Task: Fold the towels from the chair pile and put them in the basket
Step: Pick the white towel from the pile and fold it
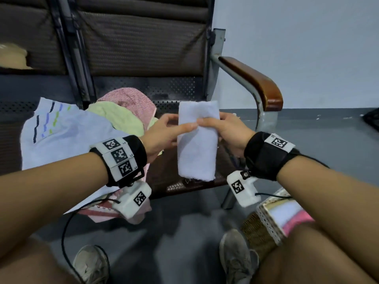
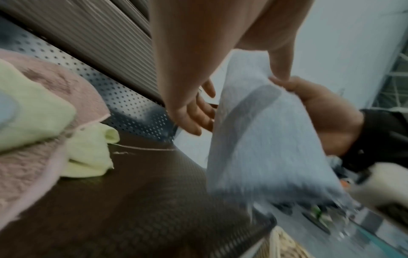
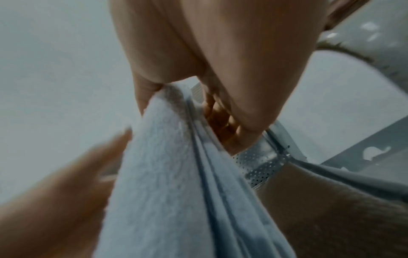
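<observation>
Towels first: the pile of loose cloth on the perforated grey metal chair seat is the biggest mass, sitting left of centre w/ a pale blue-white towel with dark, blue and green dashed stripes spread widest, a pink textured towel humped behind it and a pale yellow-green towel bunched on top of the pink one. The chair has a dark ribbed back and a brown wooden armrest on the right. Next in size, the folded white terry towel hangs upright in the air in front of the seat, between both hands, well apart from the pile. Woven wicker basket with a white lace-trimmed rim stands on the floor at lower right, partly hidden by the right forearm; folded white and pink cloth shows inside. Left hand pinches the white towel's left edge, thumb across the front, fingers behind. Right hand grips the right edge the same way, thumb on the front, fingers curled behind; right wrist view shows several stacked layers there.
</observation>
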Action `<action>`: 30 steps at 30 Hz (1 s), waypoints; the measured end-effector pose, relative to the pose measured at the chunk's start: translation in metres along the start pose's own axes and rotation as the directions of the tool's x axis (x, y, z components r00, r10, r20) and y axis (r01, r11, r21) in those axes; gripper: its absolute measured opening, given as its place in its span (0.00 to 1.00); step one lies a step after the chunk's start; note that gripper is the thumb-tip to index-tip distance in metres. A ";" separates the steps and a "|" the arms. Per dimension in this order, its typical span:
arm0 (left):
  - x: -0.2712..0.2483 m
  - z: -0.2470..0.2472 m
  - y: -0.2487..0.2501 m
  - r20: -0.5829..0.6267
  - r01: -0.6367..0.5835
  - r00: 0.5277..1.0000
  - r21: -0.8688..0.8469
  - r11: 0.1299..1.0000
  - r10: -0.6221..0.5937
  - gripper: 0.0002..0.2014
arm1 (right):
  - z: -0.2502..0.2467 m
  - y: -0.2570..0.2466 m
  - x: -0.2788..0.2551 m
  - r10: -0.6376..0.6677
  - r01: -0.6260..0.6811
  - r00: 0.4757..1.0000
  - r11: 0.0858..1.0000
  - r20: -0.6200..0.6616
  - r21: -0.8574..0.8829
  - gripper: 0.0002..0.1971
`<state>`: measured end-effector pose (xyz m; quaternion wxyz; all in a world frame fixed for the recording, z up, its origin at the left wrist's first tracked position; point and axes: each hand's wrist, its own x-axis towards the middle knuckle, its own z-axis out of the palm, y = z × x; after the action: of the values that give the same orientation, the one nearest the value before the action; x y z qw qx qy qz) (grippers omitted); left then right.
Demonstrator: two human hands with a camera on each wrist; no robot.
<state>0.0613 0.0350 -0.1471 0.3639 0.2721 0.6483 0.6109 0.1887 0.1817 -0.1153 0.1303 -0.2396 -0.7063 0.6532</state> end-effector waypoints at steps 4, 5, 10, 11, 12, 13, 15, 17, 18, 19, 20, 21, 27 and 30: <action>0.003 0.049 -0.017 0.209 0.056 0.974 0.167 0.984 -0.091 0.27 | -0.051 0.004 -0.020 0.065 -0.054 0.992 0.993 -0.104 0.102 0.17; 0.005 0.064 -0.018 0.243 0.055 0.965 0.168 0.984 -0.095 0.24 | -0.068 0.008 -0.026 0.094 -0.080 0.989 0.990 -0.118 0.115 0.19; 0.022 0.155 -0.023 0.371 0.137 0.911 0.145 0.980 -0.182 0.13 | -0.175 0.047 -0.071 0.208 -0.160 0.942 0.968 -0.264 0.192 0.10; 0.026 0.175 -0.027 0.379 0.157 0.902 0.157 0.975 -0.206 0.12 | -0.195 0.060 -0.083 0.232 -0.171 0.924 0.962 -0.305 0.213 0.09; 0.028 0.194 -0.033 0.386 0.168 0.894 0.180 0.969 -0.227 0.09 | -0.214 0.075 -0.096 0.261 -0.186 0.901 0.954 -0.348 0.235 0.09; 0.031 0.214 -0.040 0.388 0.169 0.889 0.210 0.963 -0.241 0.07 | -0.230 0.092 -0.108 0.298 -0.205 0.871 0.943 -0.390 0.262 0.09; 0.036 0.253 -0.058 0.384 0.161 0.886 0.269 0.950 -0.259 0.06 | -0.257 0.131 -0.131 0.384 -0.255 0.797 0.914 -0.467 0.316 0.12; 0.039 0.289 -0.082 0.374 0.162 0.881 0.338 0.927 -0.291 0.06 | -0.274 0.169 -0.147 0.460 -0.302 0.714 0.882 -0.528 0.361 0.15; 0.040 0.306 -0.097 0.368 0.167 0.875 0.380 0.910 -0.315 0.06 | -0.280 0.188 -0.151 0.484 -0.314 0.680 0.871 -0.552 0.377 0.13; 0.042 0.320 -0.112 0.361 0.171 0.869 0.422 0.890 -0.338 0.06 | -0.286 0.204 -0.155 0.500 -0.329 0.652 0.864 -0.570 0.382 0.10; 0.043 0.333 -0.126 0.354 0.167 0.865 0.463 0.870 -0.355 0.06 | -0.291 0.218 -0.156 0.512 -0.354 0.631 0.858 -0.583 0.372 0.05; 0.043 0.343 -0.140 0.346 0.157 0.861 0.516 0.842 -0.372 0.06 | -0.294 0.231 -0.155 0.515 -0.372 0.622 0.857 -0.590 0.357 0.01; 0.051 0.377 -0.179 0.275 0.058 0.877 0.755 0.654 -0.394 0.22 | -0.305 0.297 -0.135 0.545 -0.450 0.623 0.837 -0.562 0.312 0.09; 0.058 0.385 -0.180 0.286 -0.001 0.849 0.842 0.540 -0.444 0.24 | -0.308 0.314 -0.126 0.564 -0.542 0.576 0.805 -0.592 0.240 0.16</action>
<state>0.3532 0.2913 -0.3287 0.4183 0.4599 0.7765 0.1027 0.5022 0.3928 -0.3741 0.1553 -0.6522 -0.4974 0.5505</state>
